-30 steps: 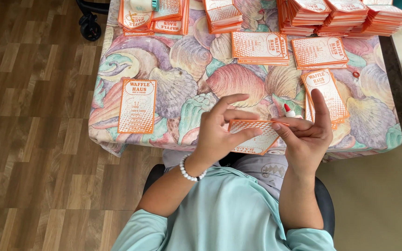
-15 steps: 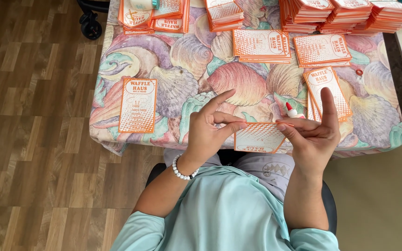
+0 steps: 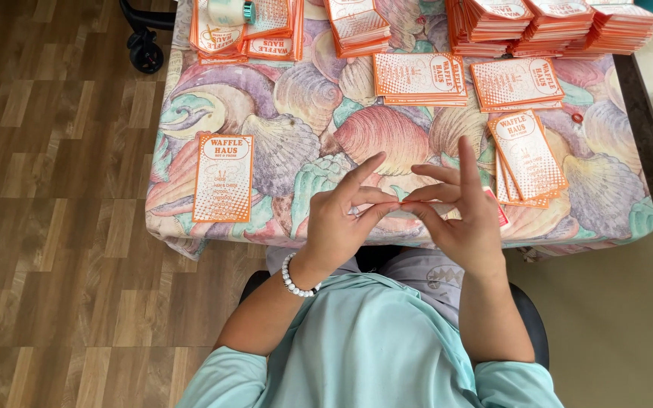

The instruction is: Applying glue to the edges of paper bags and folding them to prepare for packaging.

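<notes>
I sit at a table under a shell-patterned cloth. My left hand and my right hand meet above the table's near edge. Between thumbs and forefingers they pinch an orange-and-white card, seen edge-on as a thin orange line. The other fingers of both hands are spread upward. My left wrist wears a white bead bracelet. A small red object shows just behind my right hand, mostly hidden.
One card lies alone at the left. A small fanned pile lies to the right of my hands, and two piles sit mid-table. Tall card stacks line the far edge. A chair wheel stands on the wood floor.
The card lay face up between my hands over the table edge; now it is turned edge-on and my fingertips have closed together on it. Both hands rose slightly.
</notes>
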